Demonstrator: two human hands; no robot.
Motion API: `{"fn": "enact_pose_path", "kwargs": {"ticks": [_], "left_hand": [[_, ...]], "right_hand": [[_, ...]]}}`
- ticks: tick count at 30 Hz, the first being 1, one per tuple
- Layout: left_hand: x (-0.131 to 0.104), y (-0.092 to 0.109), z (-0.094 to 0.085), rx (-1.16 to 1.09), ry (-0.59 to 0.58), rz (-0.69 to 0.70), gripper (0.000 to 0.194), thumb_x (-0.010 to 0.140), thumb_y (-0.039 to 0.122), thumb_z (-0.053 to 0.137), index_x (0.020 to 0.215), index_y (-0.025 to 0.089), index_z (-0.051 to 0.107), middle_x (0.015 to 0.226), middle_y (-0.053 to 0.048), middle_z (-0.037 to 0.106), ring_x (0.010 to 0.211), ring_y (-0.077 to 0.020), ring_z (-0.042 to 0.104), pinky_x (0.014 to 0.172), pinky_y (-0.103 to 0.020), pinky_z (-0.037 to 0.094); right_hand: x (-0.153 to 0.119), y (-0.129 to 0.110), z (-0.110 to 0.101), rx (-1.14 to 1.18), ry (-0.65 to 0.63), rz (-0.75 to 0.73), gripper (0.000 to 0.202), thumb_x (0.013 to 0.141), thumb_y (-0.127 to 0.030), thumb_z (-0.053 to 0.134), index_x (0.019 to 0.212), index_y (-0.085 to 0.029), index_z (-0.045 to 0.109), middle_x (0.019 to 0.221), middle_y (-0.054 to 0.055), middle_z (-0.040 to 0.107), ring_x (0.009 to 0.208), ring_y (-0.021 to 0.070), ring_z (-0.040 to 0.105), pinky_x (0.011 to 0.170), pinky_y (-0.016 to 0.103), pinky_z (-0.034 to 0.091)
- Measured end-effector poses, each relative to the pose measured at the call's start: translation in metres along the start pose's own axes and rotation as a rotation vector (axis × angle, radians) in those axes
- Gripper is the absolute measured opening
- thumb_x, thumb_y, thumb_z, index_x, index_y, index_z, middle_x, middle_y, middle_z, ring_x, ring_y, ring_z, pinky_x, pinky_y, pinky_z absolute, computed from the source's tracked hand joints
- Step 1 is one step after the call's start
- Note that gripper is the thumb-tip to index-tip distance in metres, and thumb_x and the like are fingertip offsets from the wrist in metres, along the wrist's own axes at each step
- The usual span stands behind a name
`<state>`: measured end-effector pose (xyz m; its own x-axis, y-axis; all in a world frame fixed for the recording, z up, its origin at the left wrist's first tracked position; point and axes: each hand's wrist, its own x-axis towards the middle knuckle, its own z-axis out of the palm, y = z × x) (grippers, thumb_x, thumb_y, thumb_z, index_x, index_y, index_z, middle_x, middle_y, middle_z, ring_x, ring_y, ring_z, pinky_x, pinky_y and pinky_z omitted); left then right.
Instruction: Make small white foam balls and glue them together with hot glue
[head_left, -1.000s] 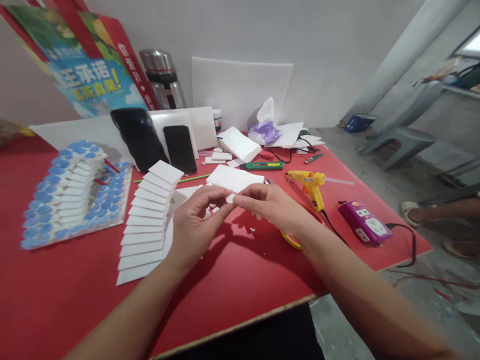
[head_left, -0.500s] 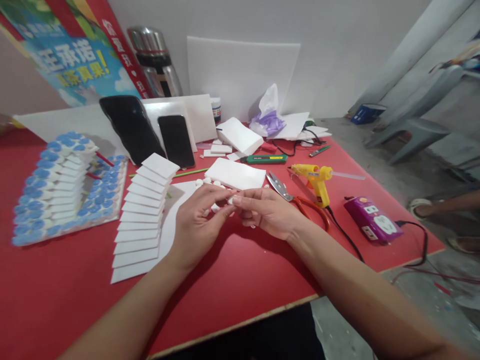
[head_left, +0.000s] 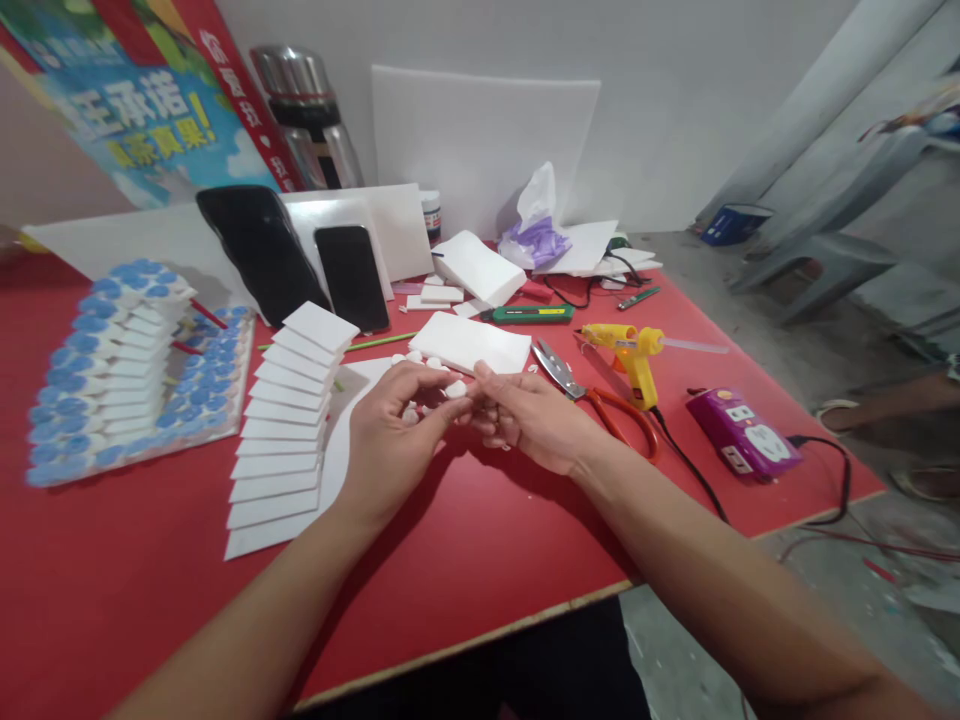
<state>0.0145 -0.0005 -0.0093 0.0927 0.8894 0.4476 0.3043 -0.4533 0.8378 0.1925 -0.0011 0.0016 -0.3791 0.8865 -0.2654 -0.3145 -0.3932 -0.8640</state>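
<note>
In the middle of the table my left hand is closed in a pinch, with a small white rounded piece showing at its fingertips. My right hand meets it from the right, its thumb and fingers pressed together; whatever lies between them is hidden. Several similar white pieces lie just behind and under the left fingers. Left of my hands stands a fanned stair of white foam strips on a white sheet. A white foam block lies beyond the fingertips.
A blue-and-white stepped foam model stands at the left. On the right lie orange-handled snips, a yellow glue gun and a purple power socket. Behind are a green cutter, two phones and a steel flask.
The fingertips have shifted slightly, and more of the white piece now shows at the left hand. My right thumb has drawn back a little from it.
</note>
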Motion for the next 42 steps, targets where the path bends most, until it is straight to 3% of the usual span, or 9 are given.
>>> {"fn": "enact_pose_path", "kwargs": {"ticks": [5, 9, 17, 22, 26, 29, 34, 42], "left_hand": [[-0.0008, -0.0011, -0.0001, -0.001, -0.026, -0.001, 0.007, 0.089, 0.021, 0.079, 0.094, 0.022, 0.075, 0.097, -0.001, 0.073, 0.084, -0.0149, 0.065, 0.071, -0.027, 0.051], [-0.0020, -0.0012, 0.0013, -0.012, -0.055, 0.029, 0.007, 0.091, 0.019, 0.077, 0.095, 0.022, 0.073, 0.097, -0.001, 0.072, 0.083, -0.0139, 0.064, 0.073, -0.027, 0.051], [-0.0031, 0.0033, 0.0031, -0.050, -0.051, 0.001, 0.006, 0.090, 0.022, 0.078, 0.096, 0.023, 0.076, 0.101, -0.004, 0.075, 0.090, -0.0182, 0.068, 0.072, -0.030, 0.052], [-0.0005, 0.0001, 0.0024, -0.030, -0.053, 0.002, 0.006, 0.090, 0.020, 0.078, 0.095, 0.022, 0.075, 0.099, -0.004, 0.074, 0.088, -0.0183, 0.067, 0.075, -0.033, 0.053], [0.0021, 0.0009, -0.0005, 0.012, -0.055, 0.024, 0.012, 0.088, 0.016, 0.080, 0.098, 0.021, 0.075, 0.097, -0.004, 0.072, 0.086, -0.0173, 0.066, 0.074, -0.032, 0.052], [0.0023, 0.0025, -0.0014, 0.020, -0.081, 0.062, 0.014, 0.090, 0.014, 0.077, 0.102, 0.021, 0.077, 0.103, -0.005, 0.074, 0.092, -0.0185, 0.068, 0.076, -0.032, 0.053], [0.0004, 0.0033, 0.0002, 0.014, -0.101, 0.085, 0.017, 0.092, 0.014, 0.075, 0.105, 0.022, 0.078, 0.103, -0.005, 0.074, 0.089, -0.0173, 0.067, 0.075, -0.031, 0.053], [0.0010, 0.0029, 0.0005, -0.003, -0.087, 0.032, 0.010, 0.091, 0.025, 0.079, 0.101, 0.024, 0.079, 0.102, -0.006, 0.075, 0.091, -0.0197, 0.068, 0.075, -0.032, 0.054]], "right_hand": [[-0.0012, -0.0029, 0.0035, 0.013, 0.018, 0.029, 0.048, 0.064, -0.050, 0.099, 0.076, -0.015, 0.069, 0.058, -0.008, 0.050, 0.051, 0.0046, 0.035, 0.049, 0.023, 0.022], [-0.0014, -0.0014, 0.0038, -0.020, 0.049, 0.030, 0.044, 0.066, -0.046, 0.097, 0.073, -0.015, 0.067, 0.057, -0.008, 0.048, 0.048, 0.0034, 0.030, 0.048, 0.024, 0.017], [-0.0014, 0.0042, 0.0014, -0.124, 0.104, -0.105, 0.045, 0.073, -0.050, 0.091, 0.066, -0.018, 0.061, 0.052, -0.008, 0.045, 0.046, 0.0048, 0.031, 0.045, 0.025, 0.019], [-0.0006, 0.0001, -0.0013, -0.081, 0.022, -0.028, 0.050, 0.066, -0.056, 0.096, 0.074, -0.016, 0.067, 0.057, -0.008, 0.048, 0.049, 0.0053, 0.034, 0.046, 0.023, 0.024], [0.0014, -0.0029, -0.0050, -0.012, 0.024, 0.024, 0.053, 0.070, -0.063, 0.091, 0.079, -0.015, 0.070, 0.067, -0.002, 0.060, 0.053, 0.0063, 0.038, 0.047, 0.022, 0.024], [0.0024, -0.0028, -0.0058, 0.018, 0.055, 0.018, 0.048, 0.069, -0.057, 0.093, 0.080, -0.015, 0.071, 0.070, 0.000, 0.063, 0.053, 0.0061, 0.038, 0.047, 0.021, 0.024], [0.0014, -0.0031, -0.0042, 0.015, 0.061, 0.002, 0.045, 0.065, -0.046, 0.096, 0.065, -0.015, 0.063, 0.059, -0.005, 0.051, 0.051, 0.0046, 0.033, 0.047, 0.021, 0.022], [0.0009, -0.0019, -0.0049, 0.016, 0.080, 0.002, 0.041, 0.067, -0.042, 0.095, 0.067, -0.015, 0.064, 0.060, -0.005, 0.054, 0.050, 0.0038, 0.032, 0.048, 0.023, 0.018]]}}
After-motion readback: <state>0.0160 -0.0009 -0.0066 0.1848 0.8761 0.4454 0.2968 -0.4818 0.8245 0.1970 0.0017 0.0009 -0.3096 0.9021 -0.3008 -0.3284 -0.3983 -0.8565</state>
